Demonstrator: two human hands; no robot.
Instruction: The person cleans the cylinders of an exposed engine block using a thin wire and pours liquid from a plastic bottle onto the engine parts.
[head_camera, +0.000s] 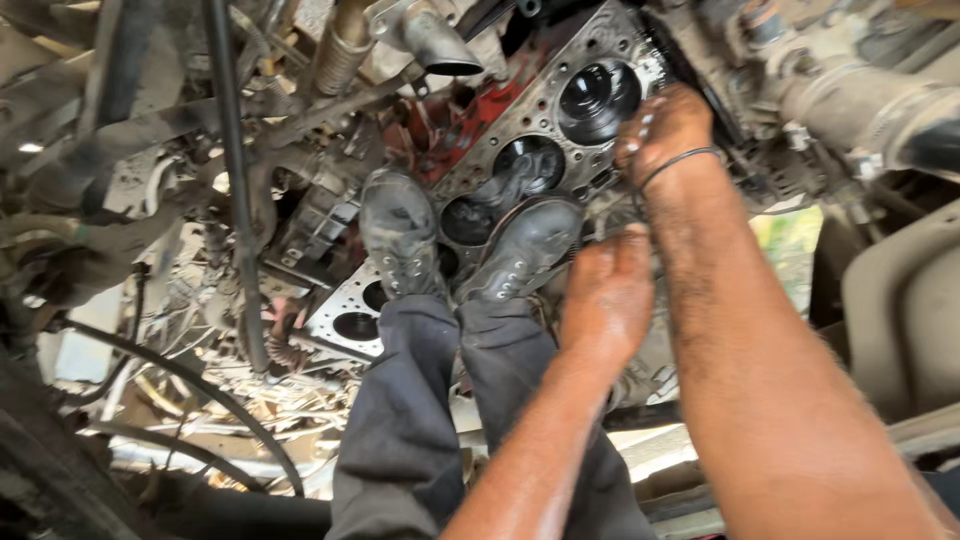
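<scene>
right hand (665, 128) | fingers curling shut on edge of grey metal head gasket with round bores (560, 110) | left hand (605, 295) | fingers bent, resting just below gasket, grip unclear | black boots (400, 235) standing beside fingers

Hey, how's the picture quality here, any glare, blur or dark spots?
Head view: daylight falls sharply on the engine block and boots; the left hand and right hand look slightly soft; a blown-out bright patch shows at right; the left edge and bottom corner sink into deep shadow; the wide lens bends the edges.
</scene>
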